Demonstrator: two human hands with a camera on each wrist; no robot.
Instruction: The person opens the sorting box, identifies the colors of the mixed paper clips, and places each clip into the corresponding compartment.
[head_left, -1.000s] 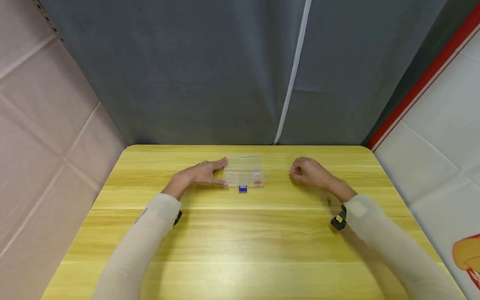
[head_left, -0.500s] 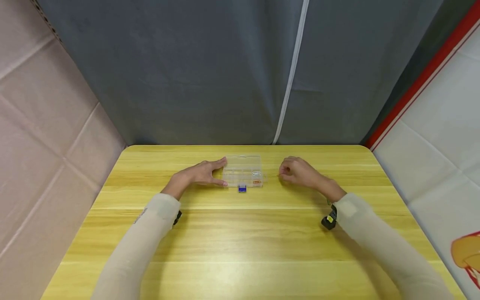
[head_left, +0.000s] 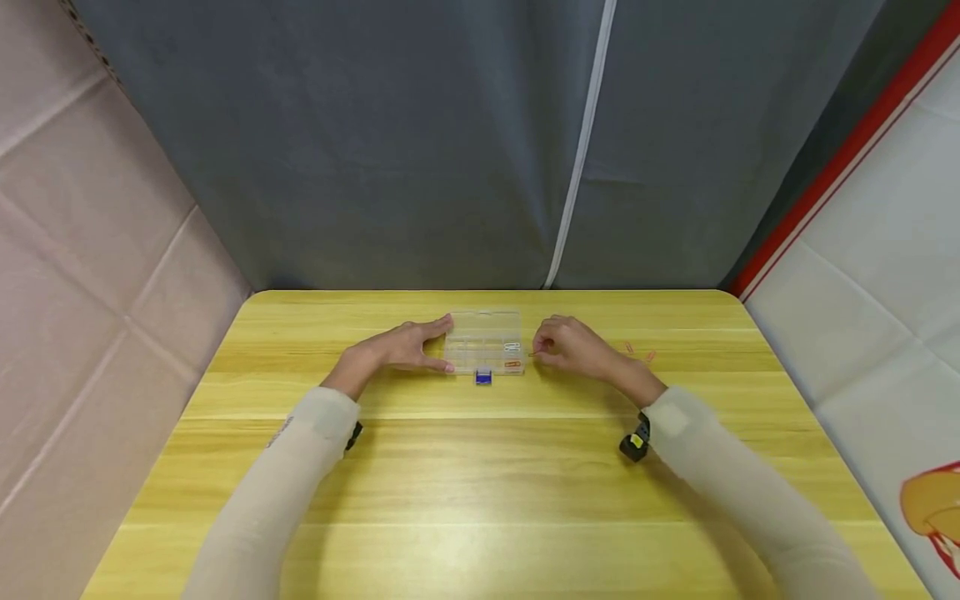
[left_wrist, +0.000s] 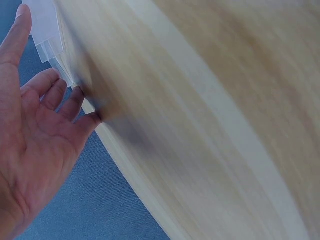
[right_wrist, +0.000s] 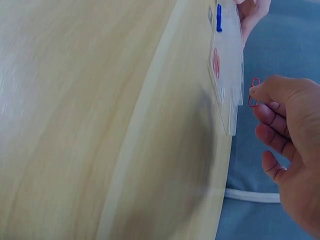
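Pinched between thumb and forefinger of the right hand [head_left: 572,347]: a red paper clip [right_wrist: 254,93], held just off the right end of the clear compartment box [head_left: 486,343], long axis roughly along that end wall. Nearer to the box's right-hand compartments than anything else. Braced against the box's left end: the left hand [head_left: 401,347], fingers straight, grasping nothing. Just in front of the box, a small blue piece [head_left: 483,377] on the yellow table [head_left: 480,467].

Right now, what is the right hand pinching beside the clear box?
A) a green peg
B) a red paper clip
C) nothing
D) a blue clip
B: in the right wrist view, the right hand pinches a red paper clip at its fingertips, beside the clear box.
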